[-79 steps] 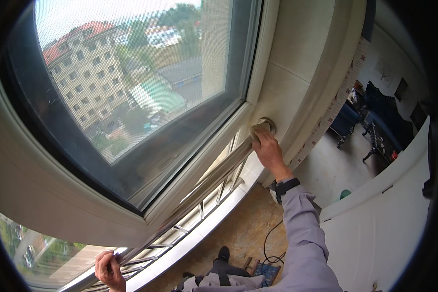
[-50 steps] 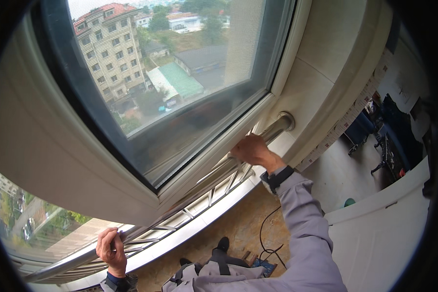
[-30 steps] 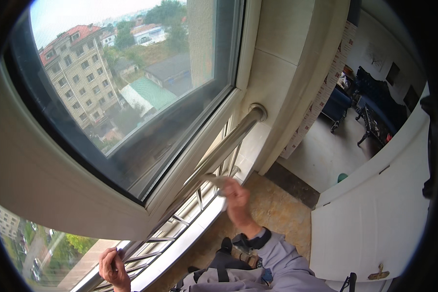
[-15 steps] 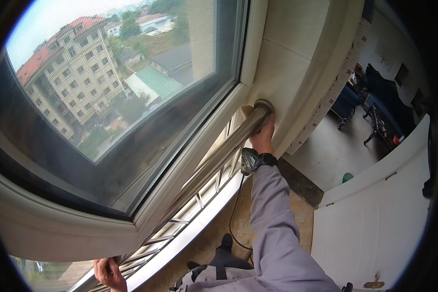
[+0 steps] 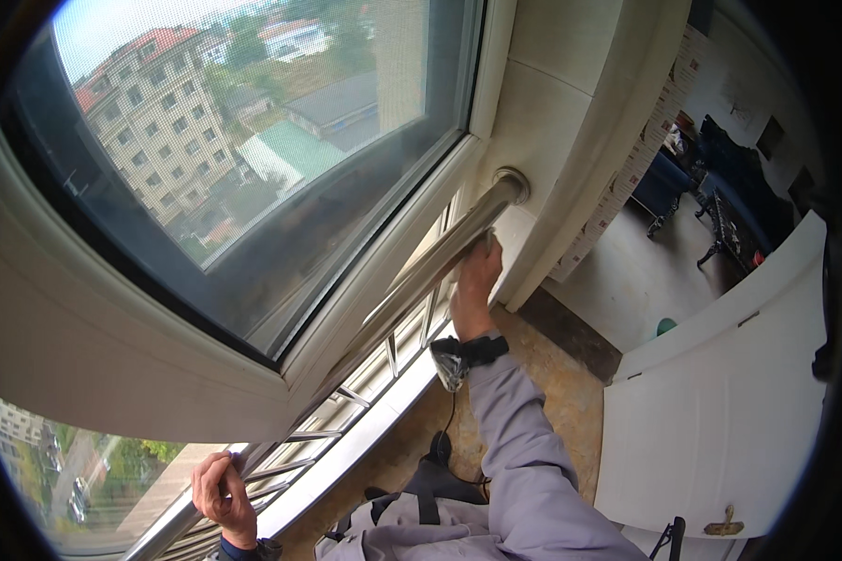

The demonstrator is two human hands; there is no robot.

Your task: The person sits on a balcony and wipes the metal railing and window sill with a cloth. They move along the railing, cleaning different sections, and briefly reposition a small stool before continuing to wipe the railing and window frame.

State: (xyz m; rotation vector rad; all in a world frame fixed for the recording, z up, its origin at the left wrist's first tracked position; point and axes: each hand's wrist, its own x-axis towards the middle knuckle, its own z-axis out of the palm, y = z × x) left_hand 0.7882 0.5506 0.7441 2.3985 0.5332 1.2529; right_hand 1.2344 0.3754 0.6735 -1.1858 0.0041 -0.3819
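Note:
A round metal handrail point(image 5: 440, 259) slants from a wall flange point(image 5: 512, 184) down to the lower left, beneath the window. My right hand point(image 5: 478, 285) grips its underside a little below the flange, and part of the fingers is hidden behind the rail. A small pale bit shows at the fingertips, too small to name. On my right wrist are a black strap and a clear-covered object point(image 5: 449, 363) with a dark cord. My left hand point(image 5: 223, 500) is closed on the lower stretch of the rail, fingers curled, next to the window frame's bottom corner.
A window sash point(image 5: 384, 245) with a screen juts over the rail. Below the rail run metal bars point(image 5: 313, 436) and a white ledge point(image 5: 384, 414). A white door point(image 5: 711, 402) stands at the right; dark blue furniture point(image 5: 669, 192) is in the room beyond.
My right hand has moved along the rail away from the wall flange, toward the lower left. More of my left hand shows, higher up by the rail. The view has shifted slightly.

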